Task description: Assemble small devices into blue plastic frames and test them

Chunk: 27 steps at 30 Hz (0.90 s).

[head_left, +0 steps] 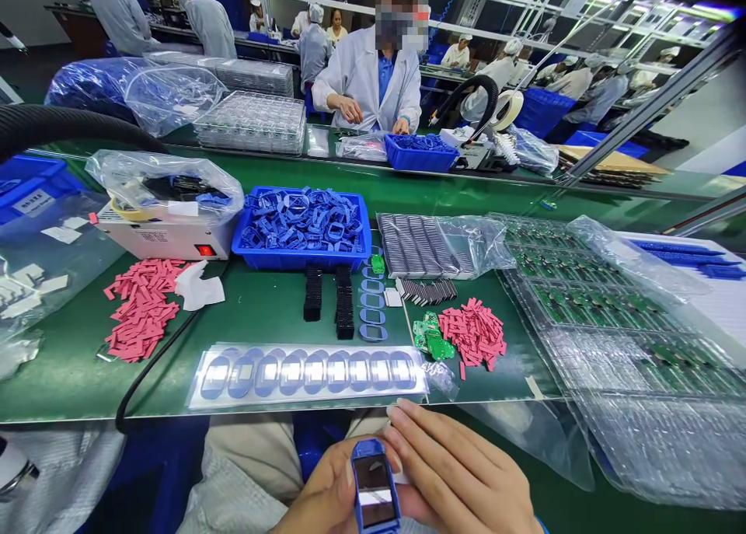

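Holding the blue-framed part (376, 487), the left hand (323, 491) sits below the near edge of the worktop (262, 308), above the person's lap. Its thumb presses the part's left side and the fingers curl beneath: a closed grip on the part. The right hand (466, 479) lies flat, fingers straight and together, pointing up-left. They rest against the part's right side without wrapping it, so this hand is open.

The part is a small upright rectangle. Its blue frame has rounded corners and surrounds a dark glossy window crossed by a pale reflection.

On the worktop, along the near edge, lies a clear strip (308, 372) carrying a row of blue oval frames. Just beyond it stand two black stacks (343, 301). To their right lie green circuit boards (431, 338), touching a pile of red pads (475, 333). A second red pile (143, 308) lies toward the left edge.

Further back, a blue bin (303, 223) is heaped with blue frames, and a white box unit (163, 239) stands at its left. Clear trays (611, 324) of green boards run along the right edge. Beyond the far edge, a co-worker (373, 75) in a white coat works at another bench.
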{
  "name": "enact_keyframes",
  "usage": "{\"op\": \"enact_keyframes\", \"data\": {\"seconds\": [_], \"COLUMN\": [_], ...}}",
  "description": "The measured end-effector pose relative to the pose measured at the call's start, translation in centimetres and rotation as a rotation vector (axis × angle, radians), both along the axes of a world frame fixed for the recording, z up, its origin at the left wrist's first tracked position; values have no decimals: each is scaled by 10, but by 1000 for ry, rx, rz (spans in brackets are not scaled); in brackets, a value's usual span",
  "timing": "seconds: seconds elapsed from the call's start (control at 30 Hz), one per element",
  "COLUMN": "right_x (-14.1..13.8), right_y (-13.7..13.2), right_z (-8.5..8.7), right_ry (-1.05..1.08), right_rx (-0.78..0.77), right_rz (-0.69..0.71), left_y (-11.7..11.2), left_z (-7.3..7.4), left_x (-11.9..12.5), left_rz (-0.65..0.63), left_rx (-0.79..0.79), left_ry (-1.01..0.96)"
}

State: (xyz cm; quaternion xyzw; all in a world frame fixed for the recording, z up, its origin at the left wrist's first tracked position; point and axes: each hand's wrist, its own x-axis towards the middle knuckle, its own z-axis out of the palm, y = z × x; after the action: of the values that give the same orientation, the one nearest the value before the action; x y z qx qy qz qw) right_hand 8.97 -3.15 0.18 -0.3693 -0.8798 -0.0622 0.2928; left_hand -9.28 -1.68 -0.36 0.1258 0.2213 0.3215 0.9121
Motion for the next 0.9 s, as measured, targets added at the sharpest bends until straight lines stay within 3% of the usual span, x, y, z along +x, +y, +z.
{"op": "enact_keyframes", "data": {"seconds": [0.13,0.3,0.4,0.47,0.57,0.63,0.77,0.9], "right_x": [0,4,11,18,34,44,57,61], "right_y": [5,9,-1,-8,-10,-4,6,1], "right_z": [6,18,14,2,-25,-48,-87,-92], "right_ry": [55,136,127,248,474,407,303,191], "right_rx": [101,-73,-36,-61,-163,-139,40,81], "right_rz": [-17,35,45,-45,-469,-701,-769,-680], "left_y": [0,-2,-4,-5,-4,-4,-5,-3], "left_z": [3,-1,-10,-15,-18,-18,-19,-21], "left_x": [2,7,9,7,-1,-6,-16,-27], "left_rz": [43,-18,-104,-107,-35,-4,4,2], "left_rx": [5,31,19,-16,-36,-34,-29,22], "left_ry": [8,-11,-40,-63,-43,-10,10,-70]}}
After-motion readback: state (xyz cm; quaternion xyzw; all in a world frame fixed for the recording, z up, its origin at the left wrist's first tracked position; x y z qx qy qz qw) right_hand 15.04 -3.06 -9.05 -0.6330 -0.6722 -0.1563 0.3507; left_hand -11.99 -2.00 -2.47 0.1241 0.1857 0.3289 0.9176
